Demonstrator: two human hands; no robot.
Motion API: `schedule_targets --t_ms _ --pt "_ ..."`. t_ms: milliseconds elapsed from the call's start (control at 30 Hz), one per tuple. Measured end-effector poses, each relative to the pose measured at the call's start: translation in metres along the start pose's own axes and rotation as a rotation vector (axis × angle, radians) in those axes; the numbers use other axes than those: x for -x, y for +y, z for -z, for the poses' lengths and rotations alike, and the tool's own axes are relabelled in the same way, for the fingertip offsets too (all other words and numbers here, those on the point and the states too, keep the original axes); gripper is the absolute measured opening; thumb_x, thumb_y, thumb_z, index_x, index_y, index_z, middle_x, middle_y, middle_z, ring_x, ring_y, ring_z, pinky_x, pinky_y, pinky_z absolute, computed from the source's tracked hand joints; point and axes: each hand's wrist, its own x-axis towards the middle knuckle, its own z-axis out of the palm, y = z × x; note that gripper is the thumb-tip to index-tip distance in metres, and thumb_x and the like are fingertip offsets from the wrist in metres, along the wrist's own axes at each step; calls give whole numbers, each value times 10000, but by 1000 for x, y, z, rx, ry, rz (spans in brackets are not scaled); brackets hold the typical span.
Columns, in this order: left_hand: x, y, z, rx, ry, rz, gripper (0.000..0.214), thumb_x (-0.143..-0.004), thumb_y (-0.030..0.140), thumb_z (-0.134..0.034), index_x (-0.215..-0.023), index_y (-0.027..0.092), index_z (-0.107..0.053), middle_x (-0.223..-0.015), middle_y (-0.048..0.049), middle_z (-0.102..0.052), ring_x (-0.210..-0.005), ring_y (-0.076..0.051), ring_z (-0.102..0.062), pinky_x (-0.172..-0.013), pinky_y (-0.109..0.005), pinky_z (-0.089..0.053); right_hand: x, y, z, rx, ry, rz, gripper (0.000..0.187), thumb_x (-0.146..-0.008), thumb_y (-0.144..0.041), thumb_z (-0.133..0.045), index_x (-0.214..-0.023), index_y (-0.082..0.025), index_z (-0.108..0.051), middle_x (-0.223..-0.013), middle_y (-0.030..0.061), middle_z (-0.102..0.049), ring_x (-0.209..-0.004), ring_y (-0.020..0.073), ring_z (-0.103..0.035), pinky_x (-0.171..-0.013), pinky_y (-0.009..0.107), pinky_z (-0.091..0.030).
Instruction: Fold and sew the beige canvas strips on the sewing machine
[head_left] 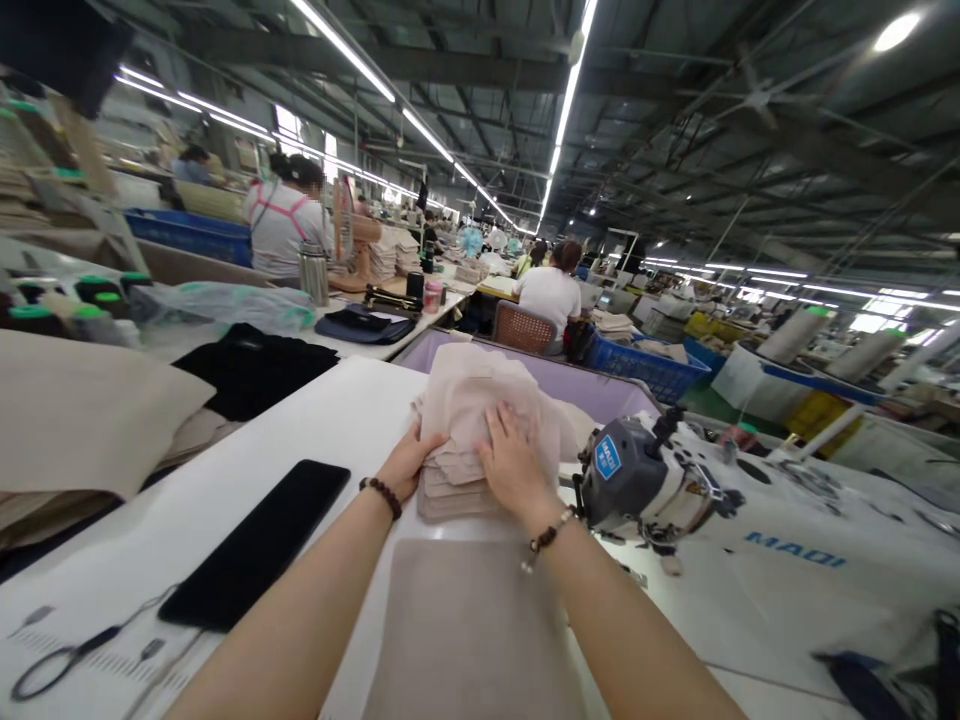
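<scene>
- Beige panel (472, 625) along the tabletop (367, 410)'s near edge.
- Cloth stack (465, 400) toward its far edge.
- Left hand (406, 468): thumb on stack's left side; other fingers hidden, can't tell.
- Right hand (516, 468): fingers slightly apart, on top.
- I'd guess soft, light, shifty layers; hold both sides.

Bench (322, 420): smooth white top, printed scale marks (112, 668) at its near left.
Middle: a stack of beige pieces (465, 400), layers uneven, the top ones rumpled.
Near edge: a flat beige panel (480, 630), just beside the stack, its far edge facing it.
Left: a black flat slab (259, 545), lying aslant; near it a dark ring-handled tool (96, 641).
Right: a white sewing machine (720, 560) lettered MAQI.
Far left: black cloth (255, 375), beside beige sheets (82, 410); what bears these, I cannot tell.
</scene>
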Motion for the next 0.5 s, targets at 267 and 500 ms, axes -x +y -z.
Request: schedule_targets --t_ms 267,500 --pt "-4 0 2 -14 20 27 641 -601 151 -773 -1181 157 -500 -1092 -130 -641 -909 -249 -649 -829 -368 -532 -12 6 -14 2 18 -81 491 -934 -363 -363 -1397 -224 -279 -1491 73 -178 -1345 239 -167 -1014 645 -150" --pt "1 3 -5 -43 71 13 562 -622 118 -731 -1144 152 -527 -954 -106 -682 -785 -229 -670 -734 -350 -562 19 0 -3 9 30 13 480 -937 -304 -376 -1400 -229 -273 -1492 117 -160 -1363 245 -112 -1027 646 -65"
